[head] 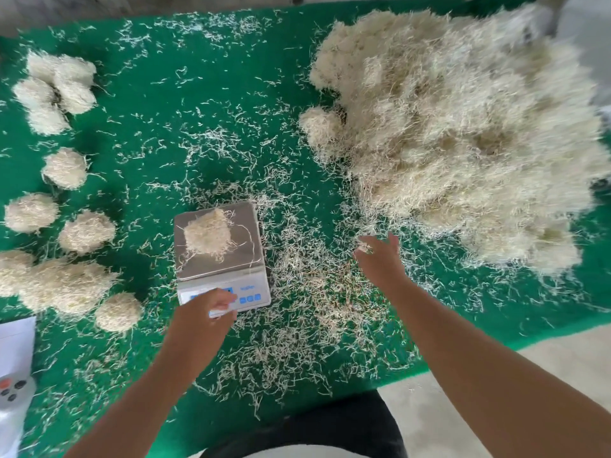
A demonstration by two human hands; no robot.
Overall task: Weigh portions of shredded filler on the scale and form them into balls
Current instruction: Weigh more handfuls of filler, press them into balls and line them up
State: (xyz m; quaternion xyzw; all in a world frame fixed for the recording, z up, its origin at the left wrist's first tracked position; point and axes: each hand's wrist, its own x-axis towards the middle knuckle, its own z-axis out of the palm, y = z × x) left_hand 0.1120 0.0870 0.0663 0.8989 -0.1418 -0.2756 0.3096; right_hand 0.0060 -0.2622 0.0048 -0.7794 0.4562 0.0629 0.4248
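A small white scale (pixel 222 259) with a steel platform stands at the centre of the green mat. A clump of pale shredded filler (pixel 206 233) lies on its platform. My left hand (pixel 205 314) grips the scale's front left edge, covering part of the display. My right hand (pixel 380 252) hovers right of the scale with its fingers spread, and a small tuft of filler clings to the fingers. It reaches toward the big heap of loose filler (pixel 463 133) at the right. Several formed balls (pixel 66 166) lie along the left side.
Loose strands (pixel 314 292) cover the green mat (pixel 205 94) around the scale. A white sheet (pixel 16 345) and a white device with dark buttons (pixel 13 388) lie at the lower left. The mat's front edge (pixel 496 345) meets bare floor at the lower right.
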